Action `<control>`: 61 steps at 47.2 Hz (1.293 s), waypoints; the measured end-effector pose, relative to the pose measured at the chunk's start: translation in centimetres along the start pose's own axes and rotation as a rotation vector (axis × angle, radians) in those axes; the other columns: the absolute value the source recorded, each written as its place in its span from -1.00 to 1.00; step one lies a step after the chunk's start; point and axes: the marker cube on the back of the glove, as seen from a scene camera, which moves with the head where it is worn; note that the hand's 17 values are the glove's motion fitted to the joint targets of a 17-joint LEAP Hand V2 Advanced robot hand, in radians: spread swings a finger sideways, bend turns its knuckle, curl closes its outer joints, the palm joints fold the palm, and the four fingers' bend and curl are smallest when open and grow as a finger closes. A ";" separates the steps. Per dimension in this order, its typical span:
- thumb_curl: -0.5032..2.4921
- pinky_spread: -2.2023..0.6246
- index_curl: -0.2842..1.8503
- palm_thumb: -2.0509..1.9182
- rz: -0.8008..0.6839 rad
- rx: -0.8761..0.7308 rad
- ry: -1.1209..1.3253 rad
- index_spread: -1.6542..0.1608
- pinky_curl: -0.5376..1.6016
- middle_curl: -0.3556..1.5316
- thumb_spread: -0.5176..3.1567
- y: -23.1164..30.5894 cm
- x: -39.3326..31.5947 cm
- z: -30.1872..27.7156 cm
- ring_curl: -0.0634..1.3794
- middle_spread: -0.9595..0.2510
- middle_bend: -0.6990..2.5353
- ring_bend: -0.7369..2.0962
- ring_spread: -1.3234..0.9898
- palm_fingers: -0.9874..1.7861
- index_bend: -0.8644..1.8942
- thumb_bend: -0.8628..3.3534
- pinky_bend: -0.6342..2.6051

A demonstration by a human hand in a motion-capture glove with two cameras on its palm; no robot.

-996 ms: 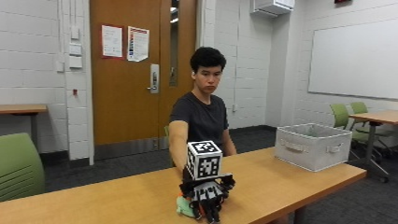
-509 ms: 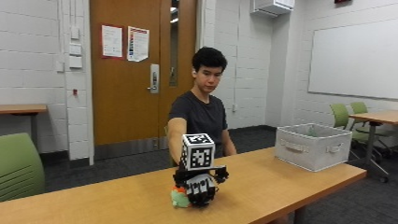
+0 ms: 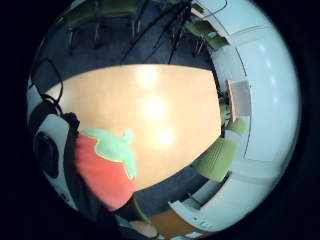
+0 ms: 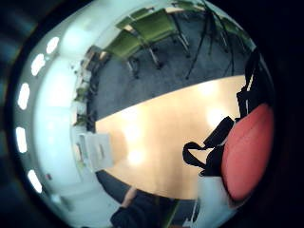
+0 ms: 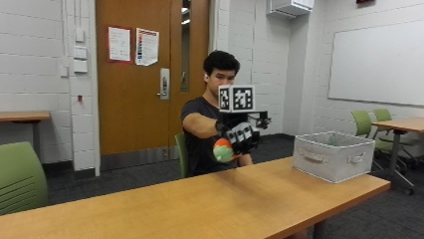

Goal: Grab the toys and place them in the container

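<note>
A person sits behind the wooden table point(image 5: 199, 204) with the gloved right hand point(image 5: 240, 135) raised well above it. That hand grips a plush strawberry toy point(image 5: 223, 150), red with a green leafy top. The toy fills the palm side in both palm views: red body and green top point(image 3: 107, 165), red body alone point(image 4: 248, 152). The grey fabric container point(image 5: 333, 155) stands on the table's right end, to the hand's right, and also shows at the table's edge point(image 4: 97, 151).
Green chairs point(image 5: 23, 177) stand at the left, and more point(image 5: 371, 124) sit by another table at the right. A wooden door point(image 5: 142, 74) is behind the person. The bare tabletop point(image 3: 150, 115) lies below the hand.
The hand has risen from the tabletop with the strawberry toy in it and moved up and toward the container's side.
</note>
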 end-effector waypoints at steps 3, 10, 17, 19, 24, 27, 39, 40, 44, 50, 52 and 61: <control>-0.19 0.23 0.41 0.37 -0.052 0.055 0.002 0.33 -0.12 0.08 -0.27 -0.2 -3.1 -2.9 -0.21 -0.05 0.01 0.37 -0.21 0.55 -0.22 -0.47 -0.12; -0.15 0.22 0.52 0.36 -0.180 0.122 -0.018 0.31 -0.12 0.10 -0.28 0.1 -11.4 -8.2 -0.20 -0.04 0.02 0.37 -0.20 0.54 -0.22 -0.47 -0.11; -0.11 0.22 0.60 0.35 -0.332 0.181 -0.052 0.30 -0.11 0.12 -0.29 1.7 -21.7 -12.1 -0.20 -0.03 0.03 0.38 -0.20 0.54 -0.23 -0.47 -0.11; -0.09 0.23 0.62 0.35 -0.376 0.192 -0.061 0.30 -0.11 0.12 -0.29 2.4 -24.8 -12.9 -0.20 -0.03 0.03 0.38 -0.20 0.54 -0.24 -0.47 -0.11; -0.07 0.22 0.67 0.35 -0.520 0.202 -0.113 0.30 -0.11 0.13 -0.29 5.3 -32.6 -14.4 -0.20 -0.02 0.04 0.38 -0.20 0.53 -0.24 -0.47 -0.10; -0.05 0.23 0.69 0.35 -0.628 0.199 -0.152 0.30 -0.11 0.13 -0.29 6.9 -36.9 -14.9 -0.20 -0.02 0.04 0.39 -0.20 0.53 -0.24 -0.47 -0.10; 0.01 0.22 0.77 0.33 -0.748 0.182 -0.154 0.30 -0.11 0.15 -0.30 13.3 -53.7 -13.1 -0.20 -0.02 0.04 0.39 -0.20 0.53 -0.24 -0.47 -0.10; 0.02 0.23 0.77 0.34 -0.763 0.179 -0.157 0.30 -0.11 0.15 -0.30 14.2 -55.2 -12.7 -0.20 -0.02 0.04 0.39 -0.20 0.53 -0.24 -0.47 -0.10; 0.04 0.23 0.79 0.33 -0.905 0.175 -0.158 0.30 -0.11 0.15 -0.30 16.9 -59.3 -11.0 -0.20 -0.01 0.04 0.39 -0.20 0.53 -0.24 -0.47 -0.10; 0.07 0.23 0.81 0.33 -1.107 0.102 -0.308 0.31 -0.11 0.16 -0.30 14.4 -56.3 -9.3 -0.20 -0.02 0.04 0.39 -0.20 0.53 -0.24 -0.46 -0.11; 0.08 0.22 0.82 0.33 -1.104 0.094 -0.313 0.31 -0.11 0.16 -0.30 14.4 -56.7 -8.8 -0.20 -0.02 0.04 0.39 -0.20 0.53 -0.24 -0.46 -0.10; 0.08 0.23 0.81 0.27 -0.956 -0.022 -0.101 0.32 -0.10 0.14 -0.29 13.1 -56.2 -5.2 -0.23 -0.03 -0.02 0.34 -0.21 0.37 -0.30 -0.51 -0.08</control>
